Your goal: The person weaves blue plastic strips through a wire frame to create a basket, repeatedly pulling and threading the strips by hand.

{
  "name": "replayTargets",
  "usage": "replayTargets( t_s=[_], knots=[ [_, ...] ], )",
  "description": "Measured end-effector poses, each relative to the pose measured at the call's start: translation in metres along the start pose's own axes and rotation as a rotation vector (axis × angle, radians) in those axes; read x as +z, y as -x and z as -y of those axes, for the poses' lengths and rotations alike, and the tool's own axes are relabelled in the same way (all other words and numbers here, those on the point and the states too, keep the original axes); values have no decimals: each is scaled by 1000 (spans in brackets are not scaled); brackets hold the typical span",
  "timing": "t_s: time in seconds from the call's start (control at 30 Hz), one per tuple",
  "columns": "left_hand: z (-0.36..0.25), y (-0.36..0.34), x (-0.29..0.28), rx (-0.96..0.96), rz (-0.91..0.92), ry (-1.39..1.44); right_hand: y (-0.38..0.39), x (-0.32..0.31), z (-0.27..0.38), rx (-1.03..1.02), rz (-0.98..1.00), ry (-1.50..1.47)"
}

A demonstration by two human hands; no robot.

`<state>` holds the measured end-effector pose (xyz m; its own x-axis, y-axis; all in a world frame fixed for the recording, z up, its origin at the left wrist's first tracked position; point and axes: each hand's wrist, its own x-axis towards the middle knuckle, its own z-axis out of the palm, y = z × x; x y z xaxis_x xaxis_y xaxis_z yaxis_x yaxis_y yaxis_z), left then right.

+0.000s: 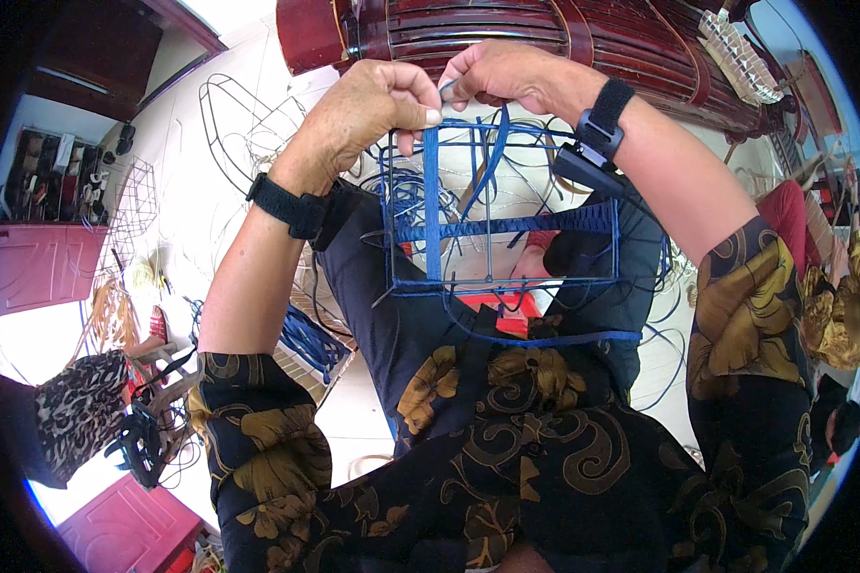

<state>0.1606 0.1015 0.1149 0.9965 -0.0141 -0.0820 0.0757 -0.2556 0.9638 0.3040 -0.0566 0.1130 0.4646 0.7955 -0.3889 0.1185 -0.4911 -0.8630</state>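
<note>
A rectangular wire frame (489, 250), partly wrapped in blue plastic strip, rests over my lap. A flat blue band (432, 210) runs down its left part, and a braided blue band (526, 226) crosses it sideways. At the far edge, my left hand (377, 105) is closed, thumb and fingers pinching the strip near the top of the flat band. Just to its right, my right hand (516, 76) pinches too, at the end of the same strip, which is largely hidden by the fingers. A loose blue strip (494, 167) hangs inside the frame.
Tangled blue strips (416, 196) lie on the floor beyond my knees. Dark red slatted furniture (506, 29) stands close past my hands. A bare wire frame (225, 119) is at the far left, and a woven basket (741, 57) sits at the far right.
</note>
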Motion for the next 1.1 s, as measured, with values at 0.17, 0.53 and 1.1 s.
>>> replayTargets(
  t_s=[0.17, 0.53, 1.1],
  knots=[
    [-6, 2, 8, 11, -95, -75, 5, 1, 7, 62, -58, 204],
    [3, 4, 14, 65, -179, -185, 7, 0, 8, -10, -110, 382],
    [10, 7, 18, 274, -222, -493, 27, -16, -7, -189, -191, 364]
  ],
)
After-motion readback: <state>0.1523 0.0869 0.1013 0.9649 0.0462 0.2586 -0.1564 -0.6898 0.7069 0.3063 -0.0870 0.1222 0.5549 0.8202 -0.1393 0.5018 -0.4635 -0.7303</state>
